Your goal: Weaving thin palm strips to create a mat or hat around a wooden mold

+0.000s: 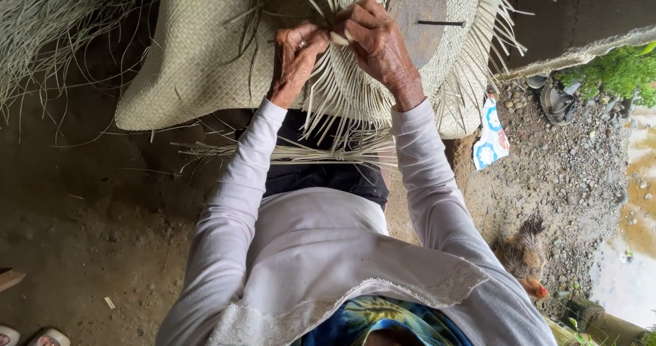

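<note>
A pale woven straw mat [198, 52] lies over my lap, its unwoven strips [342, 100] fanning out toward me. My left hand [295, 59] pinches strips at the mat's working edge. My right hand [377, 42] is closed on strips right beside it, the two hands nearly touching. A round wooden block [418, 14] rests on the mat just beyond my right hand, with a thin dark stick [441, 23] lying on it. A bundle of loose strips [301, 154] lies across my knees.
A heap of dry straw [48, 24] lies at far left on the dirt floor. A patterned cloth scrap [490, 137] and sandals [557, 100] lie on gravel to the right. A chicken [525, 257] stands near my right elbow. Puddle water [635, 250] at the right edge.
</note>
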